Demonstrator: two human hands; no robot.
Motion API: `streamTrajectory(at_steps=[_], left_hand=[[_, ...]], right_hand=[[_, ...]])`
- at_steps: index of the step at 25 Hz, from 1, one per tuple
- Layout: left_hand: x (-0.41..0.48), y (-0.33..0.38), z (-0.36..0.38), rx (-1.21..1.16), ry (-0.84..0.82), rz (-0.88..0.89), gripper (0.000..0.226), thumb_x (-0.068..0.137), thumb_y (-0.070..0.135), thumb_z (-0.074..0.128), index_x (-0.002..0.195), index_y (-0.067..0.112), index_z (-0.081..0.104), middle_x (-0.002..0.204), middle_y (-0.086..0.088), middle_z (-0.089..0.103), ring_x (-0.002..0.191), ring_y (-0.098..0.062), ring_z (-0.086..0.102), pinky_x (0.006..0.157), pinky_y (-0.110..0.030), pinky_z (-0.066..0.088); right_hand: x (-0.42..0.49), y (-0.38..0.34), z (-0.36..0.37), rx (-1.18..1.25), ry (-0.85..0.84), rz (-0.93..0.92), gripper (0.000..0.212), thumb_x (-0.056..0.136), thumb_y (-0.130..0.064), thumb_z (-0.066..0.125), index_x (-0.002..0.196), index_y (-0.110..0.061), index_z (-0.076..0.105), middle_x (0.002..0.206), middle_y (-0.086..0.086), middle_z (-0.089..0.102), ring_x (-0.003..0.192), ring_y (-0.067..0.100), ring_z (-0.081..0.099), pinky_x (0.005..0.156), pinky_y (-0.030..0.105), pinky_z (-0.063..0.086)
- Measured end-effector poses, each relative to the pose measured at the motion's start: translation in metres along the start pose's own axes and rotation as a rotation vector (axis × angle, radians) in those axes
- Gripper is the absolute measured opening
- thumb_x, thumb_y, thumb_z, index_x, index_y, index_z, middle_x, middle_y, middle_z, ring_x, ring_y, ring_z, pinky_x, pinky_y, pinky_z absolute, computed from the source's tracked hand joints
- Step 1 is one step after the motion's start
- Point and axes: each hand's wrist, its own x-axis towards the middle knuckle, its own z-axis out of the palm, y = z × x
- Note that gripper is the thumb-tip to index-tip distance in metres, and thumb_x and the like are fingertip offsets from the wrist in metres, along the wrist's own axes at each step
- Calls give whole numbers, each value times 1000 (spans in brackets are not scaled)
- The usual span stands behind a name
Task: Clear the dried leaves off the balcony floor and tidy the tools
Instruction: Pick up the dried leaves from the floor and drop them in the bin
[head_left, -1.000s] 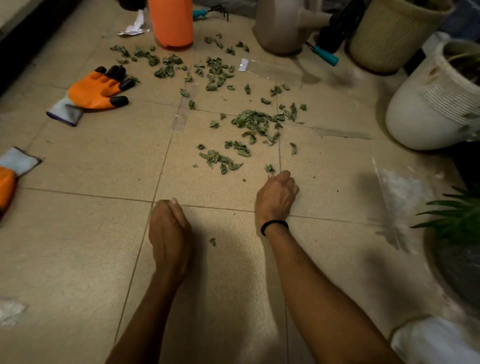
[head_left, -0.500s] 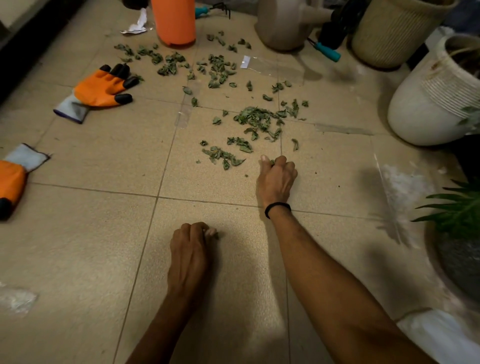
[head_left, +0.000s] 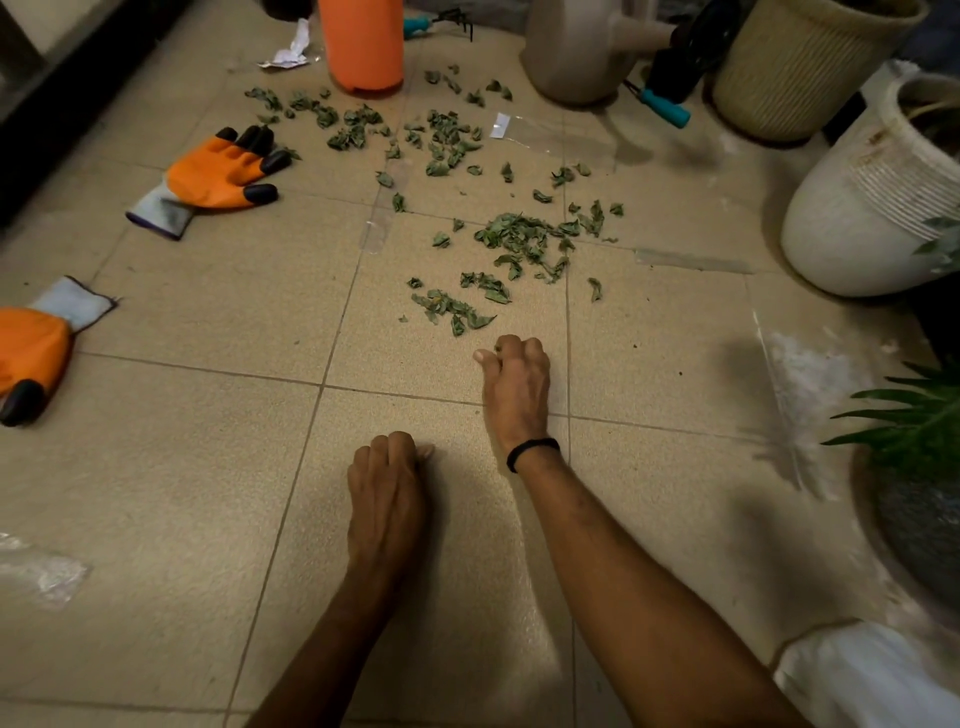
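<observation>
The dried leaves (head_left: 524, 241) lay scattered over the beige floor tiles (head_left: 208, 467), from a thicker patch ahead of the hands up to the orange container (head_left: 361, 44) at the far edge; the nearest ones were just beyond the right hand (head_left: 514, 384). This hand rested low over the tiles with its fingers curled in and the thumb pressed against them; a small dark green scrap showed in the pinch, so it appeared to hold a leaf. A black band (head_left: 532, 449) was on its wrist. The left hand (head_left: 387, 499) was nearer to the person, well apart from the leaves; its fingers were also curled under, the thumb tip showing at the side; whether anything was inside it, I could not tell.

One orange glove (head_left: 218, 174) lay flat to the left of the leaves; a second glove (head_left: 31, 348) lay at the left edge, partly cut off. A small rake (head_left: 436, 22) was beside the orange container; a teal-handled tool (head_left: 667, 110) lay between the beige watering can (head_left: 576, 47) and the woven pot (head_left: 800, 67); a white pot (head_left: 857, 208) stood on the right, and a green plant (head_left: 914, 421) nearer on the same side.
</observation>
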Motion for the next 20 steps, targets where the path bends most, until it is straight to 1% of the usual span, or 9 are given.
streamTrajectory(at_steps=[3,4,6,8,10,11,13,15,20], left_hand=[[7,5,-9,-331,77,-125,25,107,31,37,86,19,43,81,-4,50,74,-22,47,63,-36,42],[9,8,-14,-369,115,-158,24,108,28,39,88,16,44,79,-7,52,70,-21,49,60,-34,42],[12,9,-22,-404,164,-213,18,107,23,43,94,11,45,77,-2,53,64,-8,49,57,-27,40],[14,1,-26,-488,153,-268,22,107,28,43,104,10,54,84,1,59,71,1,53,65,-27,45],[14,-12,-25,-624,117,-298,35,106,37,42,115,11,64,95,-2,66,86,-10,59,77,-35,49],[14,-14,-26,-721,110,-352,38,105,40,42,114,11,67,91,-1,65,85,-14,58,77,-36,48],[17,-10,-28,-932,106,-525,40,105,42,44,99,12,69,73,5,58,70,-12,52,66,-29,43],[18,0,-32,-1085,115,-675,41,104,45,43,82,16,62,60,7,48,56,-9,41,54,-25,35],[14,19,-47,-1205,173,-865,48,102,58,36,71,23,44,52,8,34,45,-9,27,45,-27,21]], right_hand=[[3,-1,3,-5,47,11,13,100,-18,54,100,-7,62,97,6,55,91,19,51,75,32,51],[5,-1,2,-3,53,25,11,100,-15,53,100,-7,61,98,6,56,93,20,52,76,32,52],[8,-2,-4,96,59,111,8,99,-11,52,98,-9,59,99,5,57,93,19,55,79,32,52],[8,-1,-11,222,67,217,8,100,-12,50,95,-11,56,96,3,61,90,18,60,75,28,51],[4,1,-15,277,38,253,10,100,-10,47,95,-13,56,91,2,64,86,18,63,68,21,47],[0,1,-17,276,12,231,13,100,-9,45,97,-13,57,91,1,65,85,17,63,68,20,46],[-10,1,-14,234,-32,157,18,101,-10,45,101,-14,63,95,1,65,89,17,61,73,22,46],[-21,0,-8,200,-92,104,20,102,-14,47,103,-15,67,98,3,65,93,17,59,76,23,43],[-55,-37,-1,213,-207,43,22,102,-19,48,99,-11,68,94,6,67,90,21,60,76,28,48]])
